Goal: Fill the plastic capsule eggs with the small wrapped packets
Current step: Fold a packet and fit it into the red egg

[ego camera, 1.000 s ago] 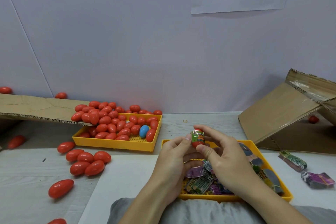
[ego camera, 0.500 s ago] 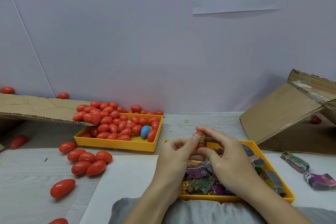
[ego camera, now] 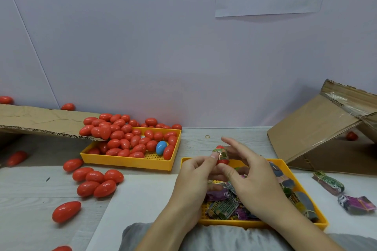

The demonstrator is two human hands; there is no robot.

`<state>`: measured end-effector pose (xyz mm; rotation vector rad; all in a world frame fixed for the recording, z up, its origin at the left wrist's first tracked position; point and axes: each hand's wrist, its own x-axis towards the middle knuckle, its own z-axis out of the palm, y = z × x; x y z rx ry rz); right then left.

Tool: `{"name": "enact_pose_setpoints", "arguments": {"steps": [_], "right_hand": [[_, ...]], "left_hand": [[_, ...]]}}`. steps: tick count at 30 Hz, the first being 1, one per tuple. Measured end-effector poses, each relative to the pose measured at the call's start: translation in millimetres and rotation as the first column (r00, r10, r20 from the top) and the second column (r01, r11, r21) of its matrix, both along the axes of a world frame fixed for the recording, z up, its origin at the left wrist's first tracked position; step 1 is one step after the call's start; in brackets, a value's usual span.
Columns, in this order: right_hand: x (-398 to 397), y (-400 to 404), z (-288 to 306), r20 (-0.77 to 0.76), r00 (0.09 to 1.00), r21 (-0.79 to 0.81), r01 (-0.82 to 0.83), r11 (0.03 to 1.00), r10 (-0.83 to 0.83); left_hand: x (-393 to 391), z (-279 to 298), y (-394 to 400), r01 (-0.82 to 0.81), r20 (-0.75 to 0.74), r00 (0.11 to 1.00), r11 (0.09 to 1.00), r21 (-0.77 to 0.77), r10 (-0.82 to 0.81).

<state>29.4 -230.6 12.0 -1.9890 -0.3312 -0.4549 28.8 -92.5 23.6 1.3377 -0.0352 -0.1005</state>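
A red capsule egg with a green wrapped packet squeezed between its two halves is held above the near yellow tray. My left hand pinches it from the left with thumb and forefinger. My right hand touches its lower right with the thumb; its forefinger is lifted off and stretched out above. Several wrapped packets lie in that tray, partly hidden by my hands. A second yellow tray at the left holds many red eggs and one blue egg.
Loose red eggs lie on the table left of the white sheet. A cardboard flap overhangs the egg tray. A tilted cardboard box stands at the right, with two packet bundles in front of it.
The egg halves have been pushed closer over the packet. My right forefinger has lifted off the top of the egg and now points left above it.
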Motion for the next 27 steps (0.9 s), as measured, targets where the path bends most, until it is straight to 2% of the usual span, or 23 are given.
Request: {"name": "enact_pose_setpoints", "arguments": {"steps": [8, 18, 24, 27], "right_hand": [[-0.7, -0.7, 0.7, 0.03, 1.0, 0.007, -0.004, 1.0, 0.004], [-1.2, -0.6, 1.2, 0.039, 0.999, -0.016, -0.002, 1.0, 0.003], [-1.1, -1.4, 1.4, 0.054, 0.998, 0.001, -0.038, 0.999, 0.038], [0.1, -2.3, 1.1, 0.055, 0.997, 0.021, -0.049, 0.999, 0.048]], "left_hand": [[-3.1, 5.0, -1.4, 0.045, -0.024, 0.999, 0.996, -0.083, -0.047], [-2.6, 3.1, -1.7, 0.044, 0.022, 0.999, 0.998, -0.052, -0.043], [0.1, 1.2, -0.5, 0.03, -0.045, 0.998, 0.991, -0.129, -0.036], [1.4, -0.2, -1.0, 0.015, -0.041, 0.999, 0.993, -0.12, -0.02]]}}
